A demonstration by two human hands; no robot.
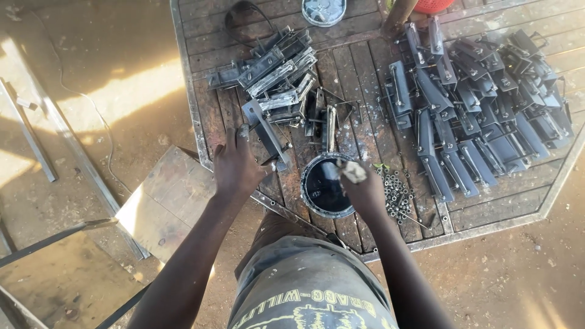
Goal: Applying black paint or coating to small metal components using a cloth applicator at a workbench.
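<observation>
1. Landmark: round black tin (pixel 326 186), set at the near edge of the wooden desk (pixel 359 67), directly in front of the person.
2. Right hand (pixel 364 190) is held at the tin's right rim; fingers are closed round a pale wad, prob. a rag or brush (pixel 353 172), its tip over the tin's opening.
3. Left hand (pixel 236 164) is laid just left of the tin, fingers spread and flat, touching a grey metal bracket (pixel 266 131); nothing is gripped.
4. Judgement: the bracket is best pinned flat w/ the left hand while the wad is dipped lightly, so drips are kept off the desk.
5. Tin contents: dark, glossy liquid, prob. paint; level can't be told.
6. Right of the tin: loose small nuts (pixel 396 192); further right, a stack of dark brackets (pixel 481 109).
7. Behind the tin: a pile of bare-metal brackets (pixel 277 73); a round metal lid or dish (pixel 324 11) lies well beyond.
</observation>
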